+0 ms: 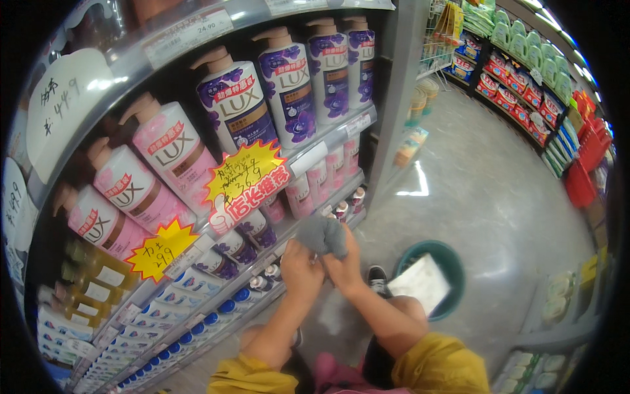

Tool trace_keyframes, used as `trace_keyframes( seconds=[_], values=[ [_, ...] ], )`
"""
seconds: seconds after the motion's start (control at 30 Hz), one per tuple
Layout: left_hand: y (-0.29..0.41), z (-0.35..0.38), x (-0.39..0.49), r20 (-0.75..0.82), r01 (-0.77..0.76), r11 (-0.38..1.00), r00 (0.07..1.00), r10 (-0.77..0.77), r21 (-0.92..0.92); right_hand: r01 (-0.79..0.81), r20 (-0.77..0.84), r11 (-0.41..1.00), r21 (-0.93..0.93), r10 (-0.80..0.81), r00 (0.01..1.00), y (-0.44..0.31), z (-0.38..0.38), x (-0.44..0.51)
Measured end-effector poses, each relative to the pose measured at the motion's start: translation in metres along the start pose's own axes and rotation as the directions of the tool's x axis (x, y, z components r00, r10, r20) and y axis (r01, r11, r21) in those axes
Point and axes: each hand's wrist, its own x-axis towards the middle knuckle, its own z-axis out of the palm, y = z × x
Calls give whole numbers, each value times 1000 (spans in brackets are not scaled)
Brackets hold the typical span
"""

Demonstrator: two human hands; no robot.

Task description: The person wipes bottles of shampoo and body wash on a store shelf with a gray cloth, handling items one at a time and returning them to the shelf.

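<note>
Both my hands are close together in front of the shelves, holding a bunched grey cloth (pixel 322 237). My left hand (pixel 301 268) grips its lower left side, and my right hand (pixel 347 261) holds its right side. What lies between my fingers and palms is hidden. To the left stand white-and-purple Lux pump bottles (pixel 241 108) and pink-and-white Lux pump bottles (pixel 170 152) on a shelf. A yellow starburst price sign (pixel 246 170) hangs on the shelf edge, above and left of my hands.
A green round tub (pixel 460 278) with a white sheet or board (pixel 425 283) in it stands on the floor by my right foot. Lower shelves hold smaller bottles (pixel 231 246). A grey shelf upright (pixel 393 98) rises ahead. Shelves of packaged goods (pixel 517 91) line the far right.
</note>
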Motion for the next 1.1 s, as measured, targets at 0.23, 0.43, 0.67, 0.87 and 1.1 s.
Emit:
trace_keyframes(
  seconds=[0.23,0.43,0.67,0.87,1.1],
  values=[
    [14,-35,5,46,106,959,994,-97,-262,-560,52,786,260,568,821,22,0,7],
    [-4,-74,15,121,238,466,956,-267,-852,-706,252,679,201,661,707,18,-1,-3],
    [-44,-90,13,160,144,-114,975,-152,-983,-702,779,692,167,344,525,-7,-7,-22],
    [-56,-87,18,219,182,-395,974,-50,-901,-956,910,-62,287,329,252,-30,0,-42],
    [-26,-64,7,256,291,168,945,-202,-942,-573,331,698,431,468,819,-29,-1,-35]
  ],
)
